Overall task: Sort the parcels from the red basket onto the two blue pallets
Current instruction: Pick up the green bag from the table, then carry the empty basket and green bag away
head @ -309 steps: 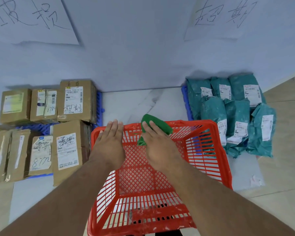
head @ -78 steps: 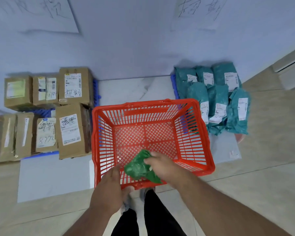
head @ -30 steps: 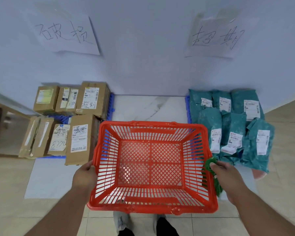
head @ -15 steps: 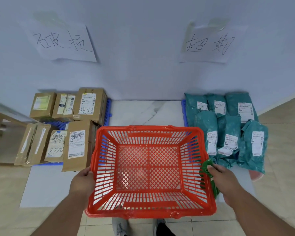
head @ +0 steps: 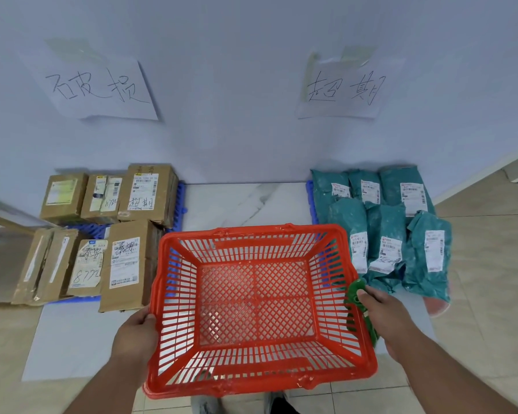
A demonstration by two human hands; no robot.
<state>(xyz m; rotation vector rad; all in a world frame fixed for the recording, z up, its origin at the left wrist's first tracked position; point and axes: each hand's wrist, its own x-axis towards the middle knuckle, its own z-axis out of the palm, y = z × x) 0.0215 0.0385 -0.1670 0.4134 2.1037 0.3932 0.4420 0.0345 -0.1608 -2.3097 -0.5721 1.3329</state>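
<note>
The red basket [head: 251,240] is held in front of me with nothing inside it. My left hand [head: 135,333] grips its left rim. My right hand [head: 383,318] grips the right rim and also holds a green cloth [head: 355,294] against it. Several brown cardboard parcels [head: 126,264] lie on the left blue pallet [head: 178,201]. Several teal bag parcels [head: 386,234] cover the right blue pallet [head: 310,198].
Two handwritten paper signs [head: 99,88] are taped to the wall above the pallets. A white marble slab [head: 245,201] lies between the pallets. A wooden piece [head: 0,219] sits at the far left. My shoes [head: 204,404] show below the basket.
The green cloth went from wiping inside the basket to my right hand at the basket's right rim. Both hands took the rims; in the last second the basket barely moved.
</note>
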